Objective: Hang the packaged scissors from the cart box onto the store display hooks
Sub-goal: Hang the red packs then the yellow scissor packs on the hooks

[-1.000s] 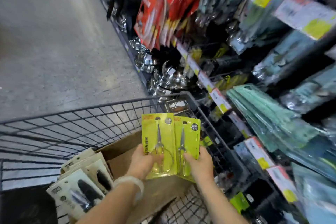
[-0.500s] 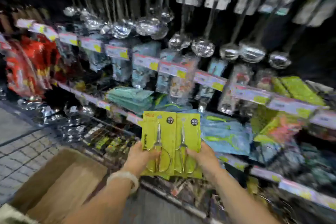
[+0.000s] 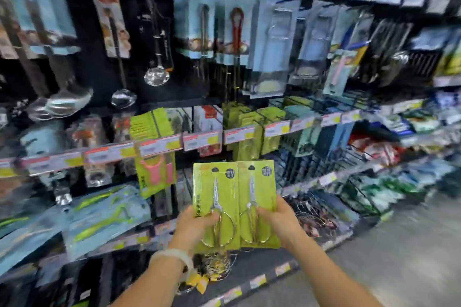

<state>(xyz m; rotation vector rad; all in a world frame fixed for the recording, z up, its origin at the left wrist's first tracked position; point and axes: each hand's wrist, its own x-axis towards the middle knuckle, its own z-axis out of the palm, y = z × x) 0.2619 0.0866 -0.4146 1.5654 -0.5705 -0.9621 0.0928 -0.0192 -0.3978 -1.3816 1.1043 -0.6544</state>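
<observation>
Holding two packaged scissors side by side in front of the store display, we see from the head camera that our left hand (image 3: 197, 225) grips the left scissors pack (image 3: 215, 207) at its lower left, thumb laid across the card face near the handle loops, while our right hand (image 3: 280, 219) grips the right scissors pack (image 3: 257, 203) at its lower right edge, thumb on the front. The two yellow-green cards touch along their inner edges, the left one slightly overlapping the right, and both stand upright with their hang holes at the top and the blades pointing up. A pale wristband (image 3: 174, 260) circles our left wrist. Both packs are raised in the air, in front of the lower shelf rows and not on any hook. Behind them, above and slightly right, more yellow-green carded packs (image 3: 249, 129) hang on the display hooks, just behind a row of price tags (image 3: 202, 141). To the left of our packs hangs a pink peeler on a green card (image 3: 156, 174). Higher up, steel ladles (image 3: 156, 75) and boxed utensils (image 3: 194, 22) hang from the dark back panel. Lower left, blue packs with green peelers (image 3: 104, 217) lie stacked on a shelf. A grey floor (image 3: 399, 257) shows at lower right. Much of the shelving is blurred, so smaller goods cannot be told.
</observation>
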